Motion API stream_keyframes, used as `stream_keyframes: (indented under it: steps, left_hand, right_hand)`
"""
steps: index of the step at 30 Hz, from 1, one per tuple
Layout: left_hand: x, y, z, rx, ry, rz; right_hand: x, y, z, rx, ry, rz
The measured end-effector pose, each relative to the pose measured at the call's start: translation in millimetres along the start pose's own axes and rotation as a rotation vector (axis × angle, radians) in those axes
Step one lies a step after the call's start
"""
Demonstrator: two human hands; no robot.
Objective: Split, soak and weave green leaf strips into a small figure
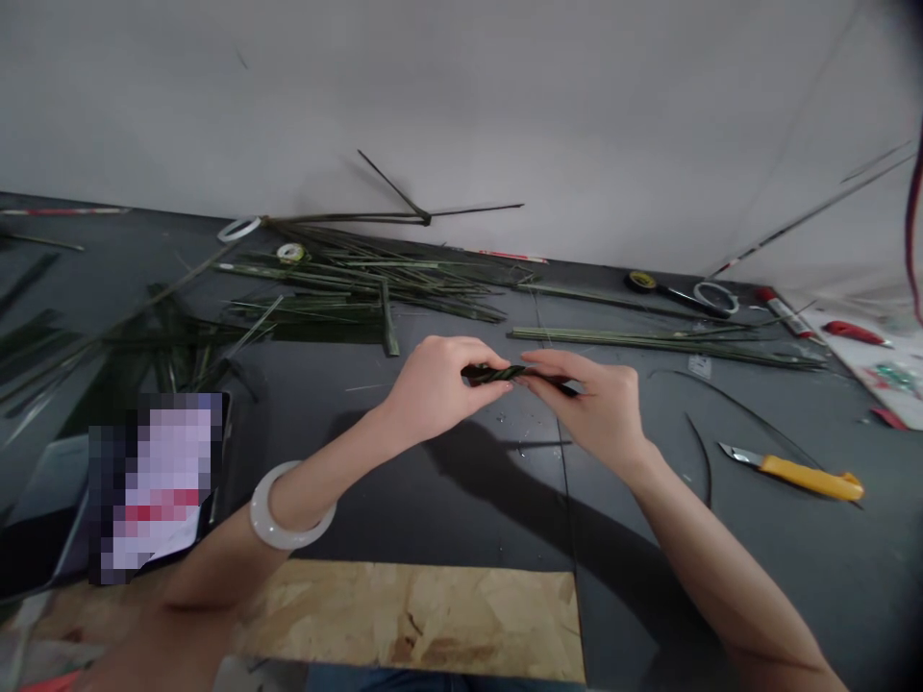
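Note:
My left hand [439,386] and my right hand [587,408] meet above the dark grey tabletop [461,500], pinching a tightly twisted dark green plant strip [501,374] between their fingers. The strip's far end runs out past my right fingertips. A white bangle [288,505] circles my left wrist. Nearest to my right hand, a thin, dark curved strip [728,408] lies on the table. A loose pile of long green strips [361,279] lies beyond my hands.
A yellow-handled utility knife [793,477] lies at right. Tape rolls [292,253] and a tape measure [641,281] sit along the back by a white wall [461,86]. A pixelated device [155,490] lies at left. An OSB board [411,615] lies at the front edge.

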State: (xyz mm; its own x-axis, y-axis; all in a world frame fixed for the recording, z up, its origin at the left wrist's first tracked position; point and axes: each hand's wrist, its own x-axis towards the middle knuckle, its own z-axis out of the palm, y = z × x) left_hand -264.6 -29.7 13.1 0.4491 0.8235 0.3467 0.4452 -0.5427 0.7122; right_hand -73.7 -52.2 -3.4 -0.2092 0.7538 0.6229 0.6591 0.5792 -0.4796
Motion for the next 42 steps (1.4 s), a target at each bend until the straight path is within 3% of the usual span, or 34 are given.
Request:
stream_keyframes:
  steps: [6,9,12,15,18,20,24,30,36,42]
  left_hand:
    - [1,-7,5.6,0.066,0.013,0.002]
    - [-2,-4,5.5,0.148,0.036,0.049]
    - [-9,7,2.3,0.359,0.147,0.24]
    - [-14,15,-0.8,0.647,0.294,0.529]
    - [-13,5,3.2,0.747,0.363,0.677]
    - [-9,-10,11.1,0.717,0.328,0.616]
    - [-3,-39,28.9,0.588,0.112,0.33]
    - [1,-43,34.1,0.368,-0.137,-0.069]
    - [2,-42,36.3,0.165,-0.139,-0.225]
    - [3,-45,34.8,0.183,-0.165,-0.226]
  right_hand:
    - [0,10,4,0.213,-0.234,0.248]
    - [1,8,3,0.364,-0.278,0.352]
    - [1,-1,-3,0.433,-0.212,0.389]
    - [0,-7,-7,0.376,-0.098,0.312]
    - [-3,-1,-3,0.253,-0.018,0.242]
    - [-4,8,6,0.197,-0.032,0.239]
    - [-4,26,23,0.129,-0.169,0.287]
    - [-2,36,27,0.099,-0.377,0.366]
    - [-4,39,32,0.162,-0.385,0.423]
    - [-3,36,30,0.189,-0.419,0.422]
